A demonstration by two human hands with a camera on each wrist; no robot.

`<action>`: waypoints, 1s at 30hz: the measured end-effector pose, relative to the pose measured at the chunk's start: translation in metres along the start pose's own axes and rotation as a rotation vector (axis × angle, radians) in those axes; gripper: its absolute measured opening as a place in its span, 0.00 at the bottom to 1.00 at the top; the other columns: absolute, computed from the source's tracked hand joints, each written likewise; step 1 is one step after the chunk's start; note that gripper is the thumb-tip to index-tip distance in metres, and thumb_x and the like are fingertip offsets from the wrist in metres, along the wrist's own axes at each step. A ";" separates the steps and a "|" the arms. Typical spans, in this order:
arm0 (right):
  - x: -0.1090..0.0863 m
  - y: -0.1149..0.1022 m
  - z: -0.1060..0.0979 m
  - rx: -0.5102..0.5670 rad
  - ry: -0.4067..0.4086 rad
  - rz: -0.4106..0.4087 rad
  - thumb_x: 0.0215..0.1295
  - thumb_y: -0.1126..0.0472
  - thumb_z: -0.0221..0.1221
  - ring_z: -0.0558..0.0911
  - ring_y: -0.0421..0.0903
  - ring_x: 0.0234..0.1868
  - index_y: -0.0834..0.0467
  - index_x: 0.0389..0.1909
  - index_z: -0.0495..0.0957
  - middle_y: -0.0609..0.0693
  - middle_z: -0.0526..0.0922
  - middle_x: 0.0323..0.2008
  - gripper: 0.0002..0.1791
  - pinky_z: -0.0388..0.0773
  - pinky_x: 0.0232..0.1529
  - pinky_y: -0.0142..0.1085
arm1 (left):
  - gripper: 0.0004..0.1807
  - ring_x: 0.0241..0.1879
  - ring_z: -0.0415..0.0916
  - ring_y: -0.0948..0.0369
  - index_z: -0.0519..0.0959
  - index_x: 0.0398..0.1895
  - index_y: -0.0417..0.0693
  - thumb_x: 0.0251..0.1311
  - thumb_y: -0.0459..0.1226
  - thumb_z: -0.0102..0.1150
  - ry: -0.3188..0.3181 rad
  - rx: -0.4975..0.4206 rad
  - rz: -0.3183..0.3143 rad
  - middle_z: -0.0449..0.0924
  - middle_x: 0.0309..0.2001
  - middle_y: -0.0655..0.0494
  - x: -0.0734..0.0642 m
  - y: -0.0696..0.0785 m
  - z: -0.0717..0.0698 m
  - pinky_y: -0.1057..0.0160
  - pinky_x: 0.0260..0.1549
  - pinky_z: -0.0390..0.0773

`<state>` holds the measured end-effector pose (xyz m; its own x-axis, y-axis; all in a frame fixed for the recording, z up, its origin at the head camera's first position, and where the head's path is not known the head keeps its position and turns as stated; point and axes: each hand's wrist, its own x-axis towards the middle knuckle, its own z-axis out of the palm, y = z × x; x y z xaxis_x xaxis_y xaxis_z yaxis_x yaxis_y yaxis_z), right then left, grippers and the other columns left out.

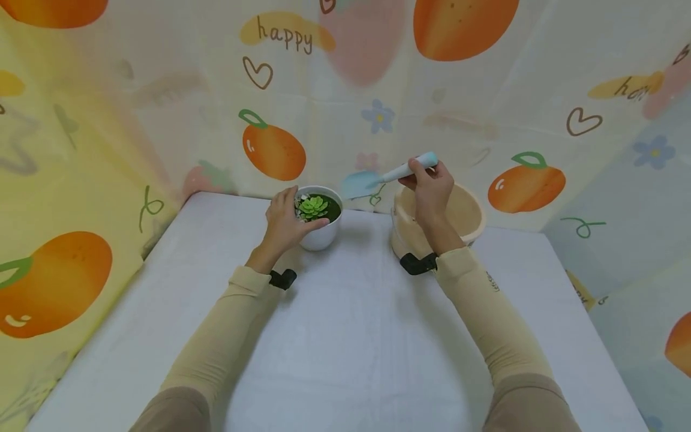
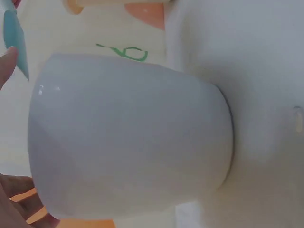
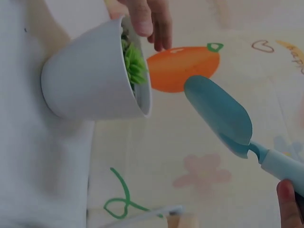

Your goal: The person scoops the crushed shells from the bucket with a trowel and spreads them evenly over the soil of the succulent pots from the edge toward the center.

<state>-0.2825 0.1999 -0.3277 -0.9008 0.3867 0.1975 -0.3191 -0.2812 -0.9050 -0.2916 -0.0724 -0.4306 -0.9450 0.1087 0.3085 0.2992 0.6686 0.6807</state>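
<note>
On the white desk: a white pot with green succulent, rim gripped by the left hand. Hands apart. Right hand pinches a blue trowel beside it, near a beige bucket. Backdrop reads "happy"; lettering by right sleeve too small to read.

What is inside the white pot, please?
Inside the white pot, a green succulent sits amid dark green filling; the left hand covers part of the rim, and anything beneath is hidden.
</note>
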 end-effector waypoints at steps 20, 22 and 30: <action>0.013 -0.036 -0.045 0.000 0.066 -0.044 0.64 0.65 0.62 0.86 0.44 0.27 0.61 0.35 0.77 0.52 0.83 0.29 0.04 0.85 0.34 0.33 | 0.56 0.74 0.51 0.47 0.55 0.75 0.45 0.47 0.59 0.70 -0.087 -0.030 0.076 0.54 0.74 0.45 0.020 0.050 0.010 0.40 0.71 0.53; 0.014 -0.039 -0.049 0.002 0.071 -0.047 0.63 0.65 0.63 0.86 0.44 0.27 0.62 0.35 0.77 0.52 0.83 0.29 0.05 0.85 0.34 0.33 | 0.56 0.74 0.51 0.47 0.55 0.75 0.45 0.47 0.59 0.70 -0.095 -0.048 0.075 0.54 0.74 0.45 0.021 0.055 0.014 0.41 0.71 0.54; 0.018 -0.052 -0.064 0.020 0.096 -0.064 0.62 0.68 0.62 0.87 0.45 0.26 0.64 0.36 0.76 0.52 0.83 0.26 0.05 0.85 0.31 0.33 | 0.55 0.73 0.54 0.46 0.56 0.75 0.44 0.48 0.57 0.71 -0.106 -0.107 0.094 0.56 0.74 0.44 0.022 0.072 0.033 0.41 0.69 0.59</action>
<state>-0.2633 0.2772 -0.3011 -0.8461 0.4869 0.2167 -0.3820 -0.2706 -0.8837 -0.2951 0.0021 -0.3971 -0.9192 0.2478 0.3061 0.3938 0.5702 0.7210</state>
